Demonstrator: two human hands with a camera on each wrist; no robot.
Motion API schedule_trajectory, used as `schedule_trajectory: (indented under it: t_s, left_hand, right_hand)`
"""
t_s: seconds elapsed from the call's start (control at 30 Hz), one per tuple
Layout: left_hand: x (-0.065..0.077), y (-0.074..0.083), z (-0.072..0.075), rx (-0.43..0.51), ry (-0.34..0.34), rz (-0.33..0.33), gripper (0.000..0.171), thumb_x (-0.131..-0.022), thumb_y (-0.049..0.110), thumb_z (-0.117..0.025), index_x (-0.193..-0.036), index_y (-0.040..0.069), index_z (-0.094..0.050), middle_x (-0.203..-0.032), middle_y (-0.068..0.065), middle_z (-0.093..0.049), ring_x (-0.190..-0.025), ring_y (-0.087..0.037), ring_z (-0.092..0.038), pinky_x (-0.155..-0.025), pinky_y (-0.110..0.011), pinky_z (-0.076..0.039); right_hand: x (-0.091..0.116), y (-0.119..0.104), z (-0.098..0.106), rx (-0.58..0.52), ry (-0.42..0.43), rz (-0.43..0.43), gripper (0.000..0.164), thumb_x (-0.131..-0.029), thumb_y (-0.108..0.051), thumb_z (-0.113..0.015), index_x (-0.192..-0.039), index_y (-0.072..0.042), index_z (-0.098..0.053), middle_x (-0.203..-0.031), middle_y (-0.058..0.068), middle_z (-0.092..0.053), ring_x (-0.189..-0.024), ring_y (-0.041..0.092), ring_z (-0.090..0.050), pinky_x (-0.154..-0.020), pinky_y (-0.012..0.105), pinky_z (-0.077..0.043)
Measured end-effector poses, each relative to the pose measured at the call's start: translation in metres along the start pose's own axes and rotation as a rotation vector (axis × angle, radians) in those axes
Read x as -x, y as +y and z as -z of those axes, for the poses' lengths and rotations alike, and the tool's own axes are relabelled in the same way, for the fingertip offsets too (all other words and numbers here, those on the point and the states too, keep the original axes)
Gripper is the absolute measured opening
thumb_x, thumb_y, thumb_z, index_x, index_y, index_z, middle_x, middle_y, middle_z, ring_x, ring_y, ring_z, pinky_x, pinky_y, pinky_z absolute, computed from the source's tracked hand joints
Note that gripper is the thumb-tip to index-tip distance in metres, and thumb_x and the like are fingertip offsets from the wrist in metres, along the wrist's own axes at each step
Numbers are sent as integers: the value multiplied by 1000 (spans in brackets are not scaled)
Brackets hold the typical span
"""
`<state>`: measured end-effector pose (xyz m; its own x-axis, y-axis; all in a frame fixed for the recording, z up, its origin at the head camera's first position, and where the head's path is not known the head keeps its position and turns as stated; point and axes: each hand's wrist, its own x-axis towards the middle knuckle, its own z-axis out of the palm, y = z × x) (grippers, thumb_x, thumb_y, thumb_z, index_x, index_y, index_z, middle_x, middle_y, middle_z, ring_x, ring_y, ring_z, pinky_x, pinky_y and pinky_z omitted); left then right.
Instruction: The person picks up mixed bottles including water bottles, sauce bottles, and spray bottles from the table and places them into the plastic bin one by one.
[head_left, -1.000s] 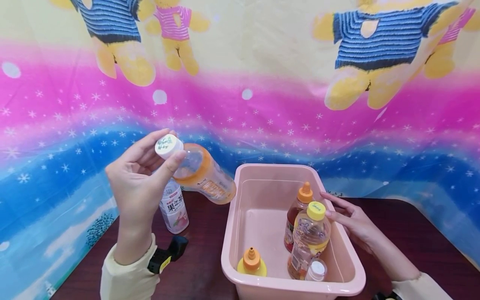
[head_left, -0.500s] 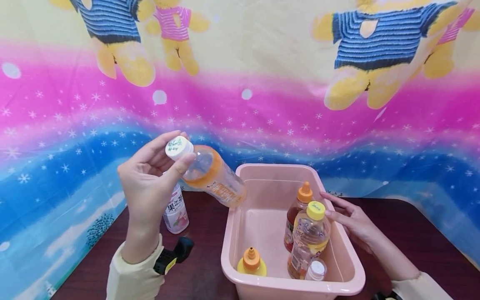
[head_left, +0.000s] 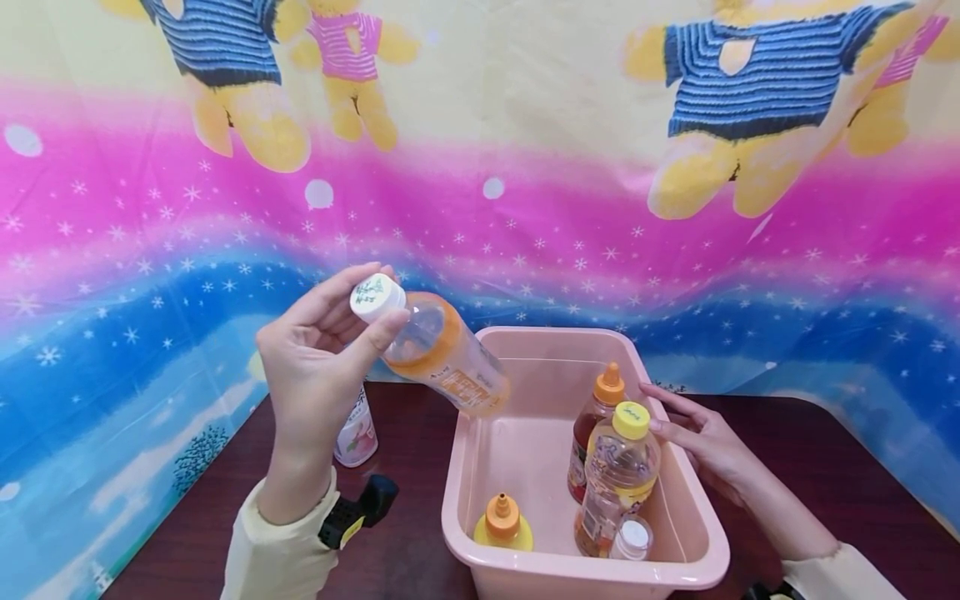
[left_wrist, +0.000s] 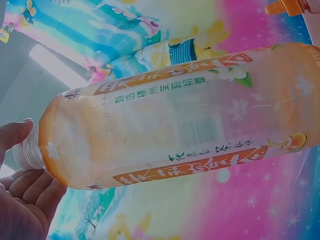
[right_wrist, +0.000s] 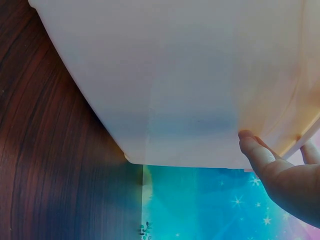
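Note:
My left hand pinches an orange-labelled drink bottle by the neck, just under its white cap. The bottle is tilted, its base over the left rim of a pink plastic tub. The left wrist view shows the clear bottle side-on with orange and green lettering. At the tub's right rim rests my right hand, fingers fairly straight. In the right wrist view its fingertips touch the tub's outer wall.
Inside the tub stand a yellow-capped bottle, a red bottle with an orange nozzle, a small white-capped bottle and a yellow squeeze bottle. A peach-labelled bottle stands on the dark table, partly behind the left wrist.
My left hand has carried the tilted orange-labelled bottle rightward, bringing its base from the tub's left rim to over the opening. The right hand and tub have stayed put.

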<state>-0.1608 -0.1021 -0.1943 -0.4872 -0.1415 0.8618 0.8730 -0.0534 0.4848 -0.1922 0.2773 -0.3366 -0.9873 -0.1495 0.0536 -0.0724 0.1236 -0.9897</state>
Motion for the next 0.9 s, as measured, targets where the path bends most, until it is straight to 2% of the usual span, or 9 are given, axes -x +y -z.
schedule_trajectory:
  t_s: [0.3, 0.53, 0.73, 0.9]
  left_hand:
    - [2, -2, -3, 26, -34, 7, 40, -70, -8, -72, -108, -10, -62, -99, -11, -68, -92, -24, -65, -79, -33, -52]
    - [5, -3, -8, -32, -54, 26, 41, -70, -8, -73, -109, -7, -62, -100, -10, -68, -91, -23, -66, -77, -32, -52]
    - [8, -6, -11, -26, -84, 14, 41, -70, -7, -73, -109, -8, -62, -100, -9, -68, -91, -22, -66, -78, -32, -52]
    - [11, -11, -13, -34, -128, 22, 41, -71, -7, -72, -110, -8, -61, -102, -13, -67, -92, -22, -65, -79, -33, -52]
  right_hand:
    - [0, 0, 0, 1, 6, -1, 44, -92, -17, -54, -131, -37, -46, -117, 8, -54, -90, 15, -64, -73, 47, -53]
    - [0, 1, 0, 15, 8, 1, 45, -92, -19, -54, -132, -37, -45, -122, 14, -51, -91, 14, -63, -73, 47, -53]
    - [0, 0, 0, 25, 15, -1, 45, -92, -19, -54, -133, -37, -45, -123, 16, -50, -92, 14, -63, -73, 47, -53]
    - [0, 0, 0, 24, 16, 1, 45, -92, -19, -54, -132, -37, -46, -122, 15, -51, -91, 14, -63, -73, 47, -53]
